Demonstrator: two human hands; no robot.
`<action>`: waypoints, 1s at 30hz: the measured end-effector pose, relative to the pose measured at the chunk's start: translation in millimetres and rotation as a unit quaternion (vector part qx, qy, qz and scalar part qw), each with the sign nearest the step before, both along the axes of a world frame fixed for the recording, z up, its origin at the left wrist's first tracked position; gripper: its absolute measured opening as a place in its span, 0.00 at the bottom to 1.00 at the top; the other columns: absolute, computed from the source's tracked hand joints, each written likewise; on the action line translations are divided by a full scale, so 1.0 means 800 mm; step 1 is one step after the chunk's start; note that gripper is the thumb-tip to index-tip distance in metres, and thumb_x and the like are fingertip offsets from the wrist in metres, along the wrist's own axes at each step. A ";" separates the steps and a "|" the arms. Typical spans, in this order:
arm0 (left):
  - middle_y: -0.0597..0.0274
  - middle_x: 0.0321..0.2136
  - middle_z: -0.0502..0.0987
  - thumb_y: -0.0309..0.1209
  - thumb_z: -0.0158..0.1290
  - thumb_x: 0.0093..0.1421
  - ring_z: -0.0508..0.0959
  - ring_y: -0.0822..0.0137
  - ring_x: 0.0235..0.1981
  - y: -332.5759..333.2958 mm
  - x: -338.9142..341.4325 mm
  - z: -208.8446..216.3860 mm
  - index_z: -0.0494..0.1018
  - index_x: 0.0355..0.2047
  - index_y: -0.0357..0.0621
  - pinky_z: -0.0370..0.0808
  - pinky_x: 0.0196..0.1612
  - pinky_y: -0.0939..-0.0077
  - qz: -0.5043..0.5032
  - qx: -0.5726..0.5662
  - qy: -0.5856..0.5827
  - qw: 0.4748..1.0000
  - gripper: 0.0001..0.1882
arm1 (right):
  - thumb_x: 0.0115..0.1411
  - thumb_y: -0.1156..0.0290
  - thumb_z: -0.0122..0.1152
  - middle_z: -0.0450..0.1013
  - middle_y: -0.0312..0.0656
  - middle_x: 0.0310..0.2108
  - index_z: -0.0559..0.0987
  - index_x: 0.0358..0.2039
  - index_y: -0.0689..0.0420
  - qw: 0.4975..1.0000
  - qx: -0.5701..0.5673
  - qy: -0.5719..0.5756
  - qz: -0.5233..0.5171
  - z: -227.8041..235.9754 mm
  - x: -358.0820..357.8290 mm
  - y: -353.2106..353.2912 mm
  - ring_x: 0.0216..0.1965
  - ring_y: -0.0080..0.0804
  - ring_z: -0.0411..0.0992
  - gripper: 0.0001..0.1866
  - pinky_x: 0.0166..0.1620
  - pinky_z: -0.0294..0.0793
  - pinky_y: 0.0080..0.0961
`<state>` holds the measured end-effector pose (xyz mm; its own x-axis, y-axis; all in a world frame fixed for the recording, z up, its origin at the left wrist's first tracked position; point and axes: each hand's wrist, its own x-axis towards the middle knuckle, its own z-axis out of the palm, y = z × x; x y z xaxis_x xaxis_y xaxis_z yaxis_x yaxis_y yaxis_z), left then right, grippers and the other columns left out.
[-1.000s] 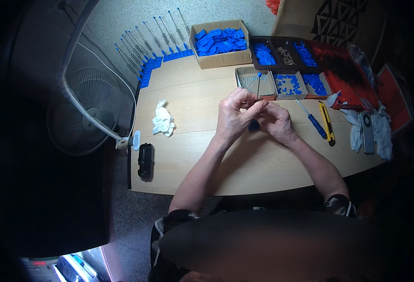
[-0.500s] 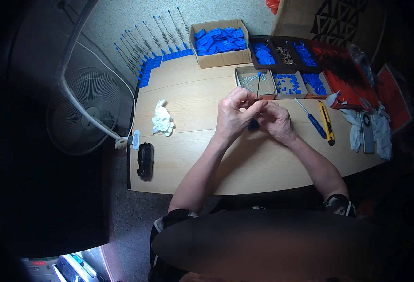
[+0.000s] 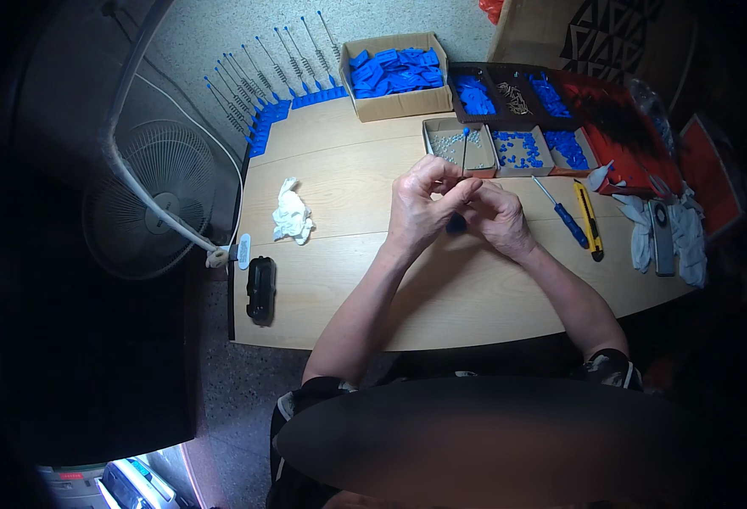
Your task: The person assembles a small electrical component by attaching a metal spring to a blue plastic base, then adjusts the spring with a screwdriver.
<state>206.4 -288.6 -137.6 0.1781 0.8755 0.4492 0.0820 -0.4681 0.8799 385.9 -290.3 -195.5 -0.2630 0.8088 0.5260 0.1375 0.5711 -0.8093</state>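
Close together over the middle of the table, my two hands work on a thin dark rod (image 3: 464, 153) with a blue tip. It stands roughly upright, and a dark blue piece (image 3: 456, 223) shows below the fingers. My left hand (image 3: 420, 204) is closed, thumb and forefinger pinching the rod. Against it, my right hand (image 3: 500, 222) is also closed with bent fingers at the lower part of the same piece; the exact grip is hidden. Similar rods with coiled springs (image 3: 305, 66) and blue tips stand in blue bases (image 3: 265, 131) along the far left edge.
Beyond my hands are a cardboard box of blue parts (image 3: 399, 106) and several small trays (image 3: 524, 172) of parts. At right lie a blue screwdriver (image 3: 570, 222), a yellow cutter (image 3: 590, 222) and gloves (image 3: 691, 246). Crumpled tissue (image 3: 291, 216) and a black case (image 3: 261, 291) lie left.
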 end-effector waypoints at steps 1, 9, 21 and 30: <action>0.65 0.33 0.78 0.26 0.68 0.60 0.79 0.77 0.34 0.000 0.000 -0.001 0.81 0.34 0.36 0.82 0.38 0.79 -0.001 0.002 -0.001 1.000 0.07 | 0.58 0.81 0.65 0.80 0.40 0.40 0.82 0.42 0.58 1.000 -0.009 0.009 0.004 -0.003 0.000 0.001 0.48 0.36 0.77 0.11 0.55 0.72 0.33; 0.64 0.34 0.78 0.26 0.67 0.61 0.80 0.76 0.35 0.005 0.000 -0.008 0.81 0.34 0.36 0.83 0.39 0.77 -0.003 0.010 0.003 1.000 0.07 | 0.58 0.80 0.65 0.80 0.41 0.40 0.82 0.41 0.58 1.000 -0.008 0.011 0.006 -0.005 0.000 0.004 0.47 0.37 0.77 0.10 0.55 0.72 0.34; 0.64 0.34 0.78 0.25 0.67 0.61 0.80 0.76 0.35 0.008 -0.001 -0.012 0.81 0.34 0.36 0.83 0.40 0.77 -0.003 0.001 0.001 1.000 0.07 | 0.58 0.82 0.65 0.79 0.41 0.41 0.82 0.43 0.59 0.999 -0.030 0.020 0.014 -0.006 -0.001 0.003 0.47 0.37 0.78 0.12 0.54 0.74 0.33; 0.65 0.33 0.78 0.26 0.67 0.60 0.80 0.77 0.35 0.006 -0.004 -0.011 0.81 0.34 0.36 0.82 0.41 0.78 -0.001 0.007 0.006 1.000 0.07 | 0.57 0.82 0.64 0.79 0.41 0.40 0.82 0.42 0.60 1.000 -0.014 0.019 0.018 -0.005 -0.002 0.003 0.47 0.35 0.78 0.11 0.54 0.74 0.32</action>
<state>203.6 -283.7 -146.2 0.1845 0.8689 0.4593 0.0917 -0.4805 0.8722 384.0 -288.0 -199.5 -0.2724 0.8138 0.5133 0.0851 0.5517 -0.8297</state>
